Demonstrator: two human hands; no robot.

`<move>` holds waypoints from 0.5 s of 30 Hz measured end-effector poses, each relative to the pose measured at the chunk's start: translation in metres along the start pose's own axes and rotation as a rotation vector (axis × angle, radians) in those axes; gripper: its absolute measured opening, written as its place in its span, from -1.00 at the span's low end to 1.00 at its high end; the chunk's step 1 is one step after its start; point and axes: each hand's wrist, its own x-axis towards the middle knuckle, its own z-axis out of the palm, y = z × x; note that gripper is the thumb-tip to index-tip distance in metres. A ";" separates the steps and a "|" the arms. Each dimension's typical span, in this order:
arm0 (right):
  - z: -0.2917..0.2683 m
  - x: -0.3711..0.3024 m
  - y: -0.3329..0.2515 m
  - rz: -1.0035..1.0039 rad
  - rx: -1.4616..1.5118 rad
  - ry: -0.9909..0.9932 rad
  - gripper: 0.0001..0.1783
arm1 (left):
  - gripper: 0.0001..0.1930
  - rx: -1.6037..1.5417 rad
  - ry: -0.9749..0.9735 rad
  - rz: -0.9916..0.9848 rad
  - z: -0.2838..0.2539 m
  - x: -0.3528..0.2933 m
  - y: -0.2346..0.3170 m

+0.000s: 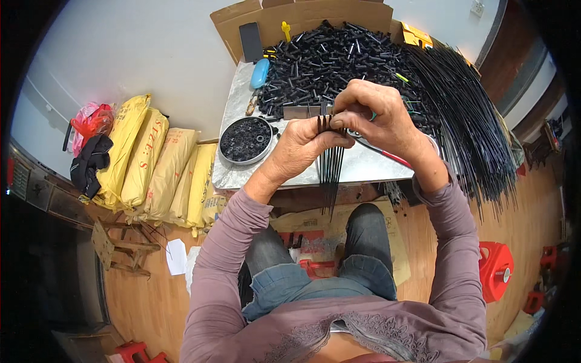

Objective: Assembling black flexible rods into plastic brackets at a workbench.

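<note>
My left hand (298, 146) is closed around a bundle of thin black rods (330, 172), which hang down past the table's front edge. Over the rods' upper ends my right hand (384, 118) is bent, its thumb and fingers pinched together near my left thumb. Whatever small piece sits between those fingertips is hidden. Left of my hands stands a round dish (241, 162) filled with small black rings (245, 136). Behind them spreads a large heap of short black tubes (327, 57). A long sheaf of black rods (469, 115) lies at the right, drooping over the edge.
The table (227, 175) carries a phone (250, 42), a blue case (260, 74) and a red-handled tool (396, 158). Cardboard (327, 15) walls the back. Yellow sacks (145, 163) lean at the left beside a wooden stool (124, 247). A red plastic container (496, 272) stands on the floor.
</note>
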 end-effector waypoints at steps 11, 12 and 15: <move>-0.005 0.003 0.003 0.060 0.025 -0.051 -0.84 | -0.80 0.059 -0.091 0.014 -0.006 0.010 -0.005; -0.003 0.003 0.002 0.094 0.025 -0.058 -0.84 | -0.82 0.093 -0.114 0.017 -0.007 0.010 -0.006; -0.004 0.003 0.003 0.047 -0.032 -0.070 -0.80 | -0.82 0.040 -0.120 0.010 -0.007 0.009 -0.007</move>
